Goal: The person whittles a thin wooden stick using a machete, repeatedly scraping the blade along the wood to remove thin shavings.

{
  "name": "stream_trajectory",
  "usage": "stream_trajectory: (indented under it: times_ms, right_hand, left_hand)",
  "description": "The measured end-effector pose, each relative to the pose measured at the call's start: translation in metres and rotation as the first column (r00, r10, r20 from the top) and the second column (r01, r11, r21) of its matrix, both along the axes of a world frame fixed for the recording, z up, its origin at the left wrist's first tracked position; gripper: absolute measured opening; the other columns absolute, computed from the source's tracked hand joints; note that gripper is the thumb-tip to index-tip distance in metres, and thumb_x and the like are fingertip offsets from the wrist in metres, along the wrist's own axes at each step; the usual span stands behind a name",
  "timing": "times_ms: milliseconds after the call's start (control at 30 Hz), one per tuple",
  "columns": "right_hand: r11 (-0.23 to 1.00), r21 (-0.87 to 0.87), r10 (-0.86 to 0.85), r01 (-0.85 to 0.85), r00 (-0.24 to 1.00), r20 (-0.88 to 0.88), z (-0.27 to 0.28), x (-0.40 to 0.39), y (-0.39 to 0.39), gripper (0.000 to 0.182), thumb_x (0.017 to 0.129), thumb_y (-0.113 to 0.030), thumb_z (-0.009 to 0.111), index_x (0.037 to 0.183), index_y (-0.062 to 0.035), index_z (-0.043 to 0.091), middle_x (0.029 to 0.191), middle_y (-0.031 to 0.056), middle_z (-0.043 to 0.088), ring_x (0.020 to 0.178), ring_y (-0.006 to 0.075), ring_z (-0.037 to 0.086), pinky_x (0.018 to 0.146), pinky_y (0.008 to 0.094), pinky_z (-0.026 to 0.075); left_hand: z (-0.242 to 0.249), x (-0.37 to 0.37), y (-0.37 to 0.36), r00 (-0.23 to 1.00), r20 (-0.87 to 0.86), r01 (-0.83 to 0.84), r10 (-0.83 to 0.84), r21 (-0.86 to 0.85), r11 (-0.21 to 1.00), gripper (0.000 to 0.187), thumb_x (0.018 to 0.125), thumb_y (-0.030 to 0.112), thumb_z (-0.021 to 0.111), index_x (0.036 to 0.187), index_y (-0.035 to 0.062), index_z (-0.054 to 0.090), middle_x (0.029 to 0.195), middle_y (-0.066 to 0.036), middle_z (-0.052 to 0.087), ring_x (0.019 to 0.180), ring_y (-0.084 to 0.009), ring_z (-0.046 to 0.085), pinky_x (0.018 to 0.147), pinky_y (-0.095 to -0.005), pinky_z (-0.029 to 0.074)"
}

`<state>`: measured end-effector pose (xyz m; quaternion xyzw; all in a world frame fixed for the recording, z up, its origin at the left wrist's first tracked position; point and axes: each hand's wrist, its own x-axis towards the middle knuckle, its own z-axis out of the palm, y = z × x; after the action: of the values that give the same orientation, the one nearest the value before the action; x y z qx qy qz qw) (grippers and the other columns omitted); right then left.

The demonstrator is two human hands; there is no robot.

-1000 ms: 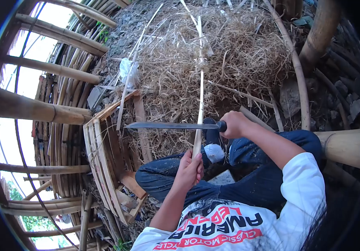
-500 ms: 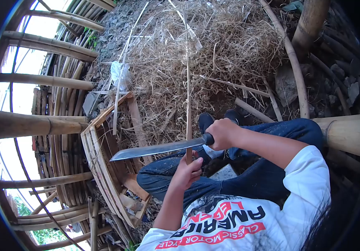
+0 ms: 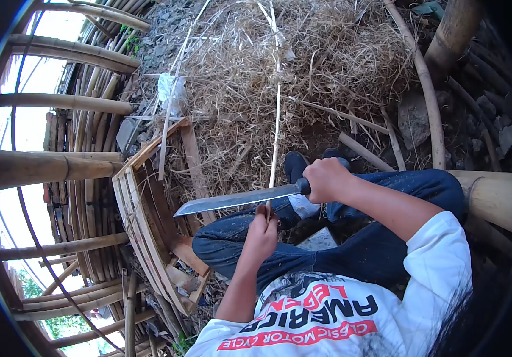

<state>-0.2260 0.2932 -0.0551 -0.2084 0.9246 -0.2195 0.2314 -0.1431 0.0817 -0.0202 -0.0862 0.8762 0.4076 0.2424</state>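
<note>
My right hand (image 3: 328, 180) grips the dark handle of a machete (image 3: 238, 200), its long blade pointing left across my lap. Closed around the near end of a long, thin bamboo strip (image 3: 276, 131) is my left hand (image 3: 261, 233), just below the blade. The strip runs away from me over the shavings, and the blade crosses it close above my left fingers. Both hands are over my bent legs in dark jeans (image 3: 375, 244).
Curly bamboo shavings (image 3: 351, 65) cover the ground ahead. A slatted wooden crate (image 3: 140, 238) lies at left, near a white plastic bag (image 3: 171, 94). Bamboo rails (image 3: 59, 163) line the left side. A thick bamboo pole (image 3: 488, 196) and a rock (image 3: 417, 119) are at right.
The machete has shifted slightly right. The bamboo strip has turned in my left hand, showing a narrower side, and my left fingers have changed their hold.
</note>
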Motion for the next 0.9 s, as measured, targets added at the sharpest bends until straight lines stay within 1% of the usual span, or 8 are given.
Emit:
stream_trajectory:
  times_ms: [67, 200, 267, 333, 467, 800, 867, 900]
  right_hand:
    - [1.000, -0.006, -0.002, 0.002, 1.000, -0.007, -0.003, 0.000, 0.000, 0.024, 0.061, -0.023, 0.069, 0.075, -0.0042, 0.070, 0.078, 0.0170, 0.069, 0.077, 0.0337, 0.069, 0.073, 0.0416, 0.056]
    - [0.999, 0.036, -0.036, 0.036, 0.999, -0.020, -0.005, -0.006, 0.007, 0.024, 0.061, -0.024, 0.069, 0.076, -0.0054, 0.070, 0.079, 0.0171, 0.069, 0.078, 0.0338, 0.069, 0.073, 0.0418, 0.056]
    - [0.999, 0.021, -0.045, 0.046, 0.998, -0.047, -0.019, -0.011, 0.013, 0.024, 0.061, -0.026, 0.070, 0.076, -0.0060, 0.070, 0.079, 0.0165, 0.069, 0.079, 0.0336, 0.069, 0.074, 0.0423, 0.055]
    - [0.998, -0.013, -0.058, 0.056, 0.989, -0.136, -0.023, -0.012, 0.012, 0.019, 0.058, -0.023, 0.070, 0.070, -0.0092, 0.066, 0.074, 0.0157, 0.067, 0.075, 0.0357, 0.067, 0.071, 0.0444, 0.054]
    - [0.999, 0.014, -0.045, 0.047, 0.994, -0.103, -0.021, -0.013, 0.014, 0.024, 0.062, -0.028, 0.070, 0.073, -0.0070, 0.069, 0.077, 0.0158, 0.068, 0.076, 0.0340, 0.068, 0.073, 0.0426, 0.055]
    - [0.999, -0.003, -0.053, 0.053, 0.990, -0.131, -0.025, -0.014, 0.014, 0.023, 0.061, -0.029, 0.071, 0.071, -0.0088, 0.069, 0.074, 0.0162, 0.068, 0.073, 0.0347, 0.068, 0.072, 0.0431, 0.055]
    - [0.999, 0.004, -0.045, 0.046, 0.989, -0.142, -0.026, -0.014, 0.014, 0.023, 0.061, -0.030, 0.071, 0.071, -0.0092, 0.069, 0.074, 0.0158, 0.068, 0.073, 0.0346, 0.068, 0.072, 0.0433, 0.055]
    - [0.999, 0.006, -0.040, 0.042, 0.989, -0.141, -0.024, -0.014, 0.014, 0.023, 0.061, -0.030, 0.071, 0.071, -0.0092, 0.069, 0.074, 0.0158, 0.068, 0.073, 0.0346, 0.068, 0.072, 0.0433, 0.055]
  left_hand:
    - [0.007, -0.002, 0.003, 1.000, 0.021, -0.010, 0.011, -0.031, 0.999, 0.019, 0.096, 0.014, 0.045, 0.104, -0.0028, 0.047, 0.084, -0.024, 0.060, 0.080, -0.0389, 0.061, 0.072, -0.0408, 0.046]
    - [0.008, -0.001, -0.002, 0.998, 0.042, -0.047, 0.047, -0.018, 0.999, 0.019, 0.096, 0.014, 0.047, 0.105, -0.0029, 0.046, 0.083, -0.024, 0.060, 0.078, -0.0392, 0.061, 0.071, -0.0412, 0.046]
    - [0.015, -0.003, -0.005, 0.998, 0.050, -0.026, 0.026, -0.006, 1.000, 0.020, 0.095, 0.013, 0.048, 0.106, -0.0029, 0.046, 0.084, -0.025, 0.060, 0.078, -0.0398, 0.062, 0.071, -0.0417, 0.047]
    - [0.019, -0.003, -0.003, 0.997, 0.062, -0.042, 0.042, -0.017, 0.999, 0.020, 0.095, 0.013, 0.048, 0.107, -0.0028, 0.046, 0.084, -0.025, 0.060, 0.077, -0.0393, 0.061, 0.070, -0.0417, 0.047]
    - [0.014, -0.001, -0.006, 1.000, 0.024, -0.012, 0.013, -0.025, 1.000, 0.021, 0.095, 0.013, 0.049, 0.108, -0.0027, 0.045, 0.082, -0.023, 0.059, 0.074, -0.0365, 0.060, 0.069, -0.0411, 0.046]
    - [0.014, 0.002, -0.015, 1.000, -0.014, -0.017, 0.017, 0.023, 1.000, 0.025, 0.094, 0.013, 0.050, 0.111, -0.0045, 0.045, 0.082, -0.024, 0.059, 0.074, -0.0374, 0.059, 0.069, -0.0413, 0.045]
    - [0.019, 0.001, -0.014, 0.997, 0.045, -0.069, 0.068, 0.014, 0.998, 0.015, 0.093, 0.011, 0.052, 0.100, -0.0014, 0.047, 0.077, -0.008, 0.050, 0.071, -0.0149, 0.046, 0.064, -0.0308, 0.041]
    - [0.019, 0.002, -0.014, 0.996, 0.046, -0.074, 0.073, 0.015, 0.997, 0.015, 0.093, 0.011, 0.052, 0.100, -0.0014, 0.047, 0.077, -0.008, 0.050, 0.071, -0.0149, 0.046, 0.064, -0.0308, 0.041]
